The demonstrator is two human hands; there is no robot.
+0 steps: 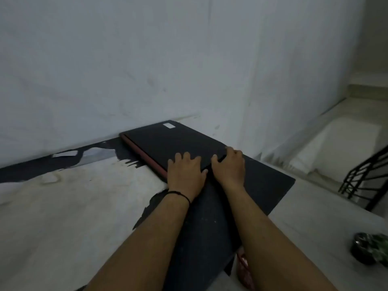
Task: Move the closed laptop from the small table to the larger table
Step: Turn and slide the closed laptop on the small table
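Observation:
The closed laptop point(168, 143), black with a red side edge and a white sticker on its far corner, lies flat against the wall. It sits where a dark tabletop point(264, 183) meets a worn pale surface point(69, 208) with peeled black patches. My left hand point(185, 175), a black band on its wrist, presses palm-down on the lid's near corner, its thumb at the near edge. My right hand point(230, 166) curls its fingers over the laptop's near right edge. Whether the laptop is lifted off the surface I cannot tell.
A white wall point(189, 59) stands directly behind the laptop. On the floor to the right lie a white cushion-like bundle point(336, 148) and a black metal frame point(365, 177). A dark round object with green point(366, 252) is at bottom right, a reddish item point(243, 267) under the table edge.

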